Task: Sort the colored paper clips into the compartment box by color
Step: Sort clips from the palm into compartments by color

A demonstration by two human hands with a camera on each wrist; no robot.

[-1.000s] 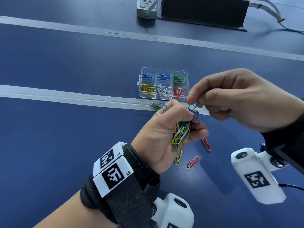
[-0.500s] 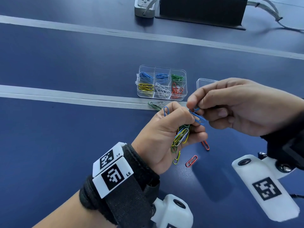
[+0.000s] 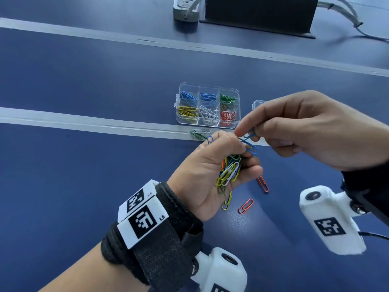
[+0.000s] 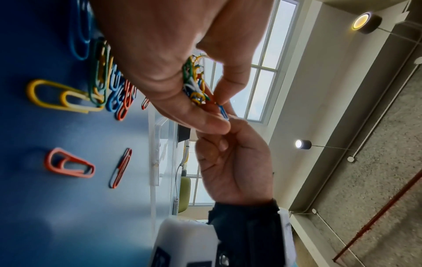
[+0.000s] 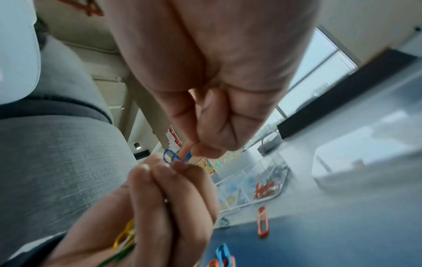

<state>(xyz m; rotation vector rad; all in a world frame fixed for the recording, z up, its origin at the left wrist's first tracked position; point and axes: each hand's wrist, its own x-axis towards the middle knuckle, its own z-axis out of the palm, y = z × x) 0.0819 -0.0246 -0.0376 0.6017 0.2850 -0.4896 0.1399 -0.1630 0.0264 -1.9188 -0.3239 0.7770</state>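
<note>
My left hand (image 3: 212, 165) grips a mixed bunch of paper clips (image 3: 228, 172) in yellow, white, green and blue, held above the blue table. My right hand (image 3: 294, 127) pinches blue paper clips (image 3: 249, 135) at the top of that bunch, thumb and forefinger closed on them (image 5: 177, 156). The clear compartment box (image 3: 208, 104) stands just beyond, holding blue, green, yellow, white and red clips in separate cells. The bunch shows again in the left wrist view (image 4: 194, 81).
Loose clips lie on the table: two red ones (image 3: 245, 206) (image 3: 262, 184), a yellow one (image 3: 227, 202), and a green and a white one (image 3: 200, 132) by the grey strip. A clear lid (image 3: 257, 103) lies right of the box. A black block (image 3: 259, 11) stands at the far edge.
My right hand dropped slightly onto the bunch, then drew blue clips up and to the right. The left hand has held the bunch almost still.
</note>
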